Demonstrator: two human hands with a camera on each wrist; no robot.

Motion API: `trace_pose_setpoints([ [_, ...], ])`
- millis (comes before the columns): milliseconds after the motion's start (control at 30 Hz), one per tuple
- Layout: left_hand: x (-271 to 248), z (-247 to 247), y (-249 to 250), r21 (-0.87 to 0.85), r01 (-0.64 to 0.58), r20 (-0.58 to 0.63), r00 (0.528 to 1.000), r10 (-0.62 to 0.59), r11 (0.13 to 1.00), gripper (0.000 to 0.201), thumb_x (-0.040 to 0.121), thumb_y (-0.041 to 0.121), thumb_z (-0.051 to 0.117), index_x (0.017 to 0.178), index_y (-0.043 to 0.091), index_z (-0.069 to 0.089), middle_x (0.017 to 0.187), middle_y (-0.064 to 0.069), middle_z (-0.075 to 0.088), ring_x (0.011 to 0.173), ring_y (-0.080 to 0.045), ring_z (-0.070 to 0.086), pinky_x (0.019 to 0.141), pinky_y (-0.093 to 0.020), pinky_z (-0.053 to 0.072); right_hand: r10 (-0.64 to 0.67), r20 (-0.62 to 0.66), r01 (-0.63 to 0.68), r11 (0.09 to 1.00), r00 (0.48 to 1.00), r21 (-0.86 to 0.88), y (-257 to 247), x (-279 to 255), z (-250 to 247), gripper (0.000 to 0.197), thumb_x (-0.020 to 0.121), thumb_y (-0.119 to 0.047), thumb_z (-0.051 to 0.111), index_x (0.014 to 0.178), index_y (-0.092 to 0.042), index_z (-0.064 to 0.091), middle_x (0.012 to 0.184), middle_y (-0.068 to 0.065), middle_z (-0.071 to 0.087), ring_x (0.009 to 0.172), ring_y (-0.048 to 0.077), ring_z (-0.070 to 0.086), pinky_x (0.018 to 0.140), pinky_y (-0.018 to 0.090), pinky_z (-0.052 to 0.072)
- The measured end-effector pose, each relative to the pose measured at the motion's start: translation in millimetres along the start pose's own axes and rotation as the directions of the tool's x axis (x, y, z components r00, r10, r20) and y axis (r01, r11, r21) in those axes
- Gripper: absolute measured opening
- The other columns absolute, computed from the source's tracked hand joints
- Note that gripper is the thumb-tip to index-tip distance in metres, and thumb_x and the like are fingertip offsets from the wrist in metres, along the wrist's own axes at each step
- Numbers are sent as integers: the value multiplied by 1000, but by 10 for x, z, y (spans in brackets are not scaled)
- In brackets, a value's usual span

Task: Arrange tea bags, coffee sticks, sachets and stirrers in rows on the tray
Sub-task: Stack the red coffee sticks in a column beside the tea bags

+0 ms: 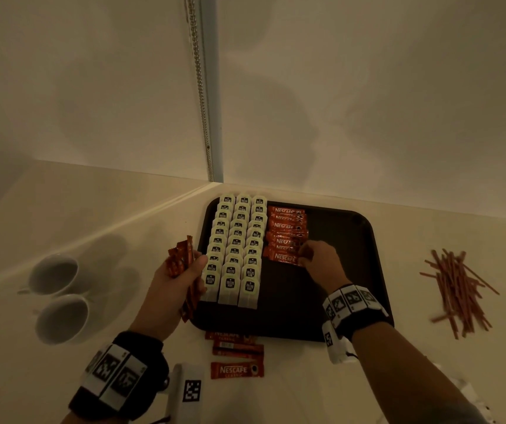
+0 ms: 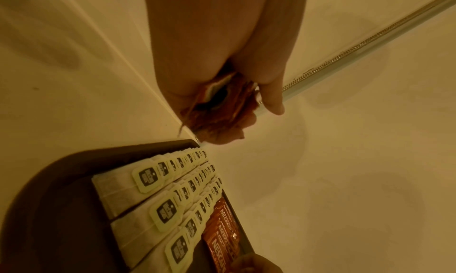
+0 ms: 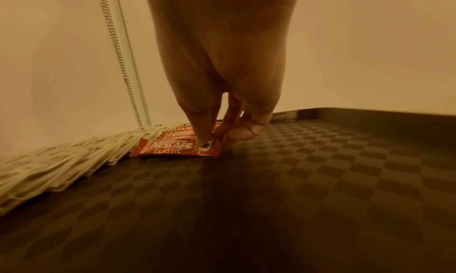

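My right hand [image 1: 319, 261] is down on the tray [image 1: 352, 289], fingertips [image 3: 203, 140] pressing the right end of the nearest coffee stick [image 3: 176, 148], the thumb tucked at its end; I read this as seating that stick at the near end of the coffee row [image 1: 287, 234], which runs from the tray's far edge toward me just beside the three rows of tea bags [image 1: 238, 246]. My left hand [image 1: 178, 283] hovers over the tray's left edge, fingers curled around a bundle of spare sticks [image 1: 181, 258], wrist turned so they stand upright. The coffee step looks about half done; more sticks [image 1: 236, 353] lie on the counter [image 1: 62, 209] off the tray's near edge, and the stirrers [image 1: 459, 292] are heaped off its right edge, untouched. Next I should let go, draw one stick from the bundle, and lay it overlapping this one, square to the row. Two cups [image 1: 57, 298] stand off to the left.
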State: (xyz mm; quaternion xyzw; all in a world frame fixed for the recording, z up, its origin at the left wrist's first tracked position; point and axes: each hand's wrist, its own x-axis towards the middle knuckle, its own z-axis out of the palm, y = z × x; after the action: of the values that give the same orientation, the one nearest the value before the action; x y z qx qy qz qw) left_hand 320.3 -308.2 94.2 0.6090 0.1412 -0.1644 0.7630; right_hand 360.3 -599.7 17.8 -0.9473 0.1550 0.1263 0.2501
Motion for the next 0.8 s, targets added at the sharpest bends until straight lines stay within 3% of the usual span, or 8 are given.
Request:
trace_pose_setpoints([
  [167, 54, 102, 12, -163, 179, 16, 984, -179, 970, 15, 94, 21, 51, 85, 11, 57, 64, -4, 57, 49, -14, 53, 53, -28, 48, -13, -2, 13, 1000, 1000, -1, -15, 15, 0, 21, 86, -16, 63, 107, -18, 60, 119, 3, 52, 109, 16, 52, 97, 30, 41],
  [300, 109, 177, 61, -114, 184, 46, 983, -180, 976, 19, 95, 20, 50, 94, 5, 61, 74, -8, 67, 62, -16, 66, 53, -27, 55, -18, -16, 17, 1000, 1000, -17, -18, 12, -17, 19, 86, -18, 64, 105, -18, 59, 116, 2, 52, 108, 17, 52, 96, 30, 41],
  [400, 150, 233, 99, -98, 188, 57, 981, -183, 977, 20, 94, 22, 55, 101, 5, 60, 75, -11, 70, 62, -20, 68, 54, -29, 55, -36, -47, 36, 999, 998, -1, -50, -17, -63, 17, 86, -20, 64, 103, -17, 59, 113, 2, 53, 104, 15, 51, 96, 30, 42],
  [533, 176, 335, 135, -105, 166, 64, 985, -160, 980, 24, 90, 20, 61, 104, 1, 62, 77, -10, 69, 66, -22, 69, 59, -33, 55, -191, -147, 214, 963, 971, 165, -380, -203, -211, 10, 90, -24, 59, 98, -19, 59, 97, -8, 53, 89, 6, 53, 89, 29, 48],
  [633, 182, 420, 139, -90, 123, 45, 992, -120, 988, 30, 89, 20, 62, 111, -1, 63, 87, -13, 71, 76, -25, 70, 63, -33, 56, -386, 22, 331, 819, 922, 469, -852, -527, -368, 11, 91, -28, 56, 100, -21, 58, 96, -7, 60, 89, 7, 59, 82, 26, 52],
  [700, 173, 465, 129, -97, 102, 59, 994, -97, 990, 31, 90, 21, 61, 114, 2, 63, 99, -15, 72, 86, -28, 71, 67, -32, 57, -464, 115, 335, 768, 878, 546, -1063, -685, -377, 18, 88, -28, 61, 104, -20, 57, 98, -3, 62, 90, 10, 61, 79, 24, 55],
  [800, 143, 494, 118, -125, 76, 95, 993, -65, 989, 33, 92, 25, 58, 117, 4, 62, 104, -12, 72, 91, -24, 71, 72, -31, 57, -497, -52, 462, 757, 866, 462, -1181, -752, -294, 14, 84, -15, 66, 96, -16, 58, 91, -2, 62, 80, 7, 60, 73, 19, 53],
])
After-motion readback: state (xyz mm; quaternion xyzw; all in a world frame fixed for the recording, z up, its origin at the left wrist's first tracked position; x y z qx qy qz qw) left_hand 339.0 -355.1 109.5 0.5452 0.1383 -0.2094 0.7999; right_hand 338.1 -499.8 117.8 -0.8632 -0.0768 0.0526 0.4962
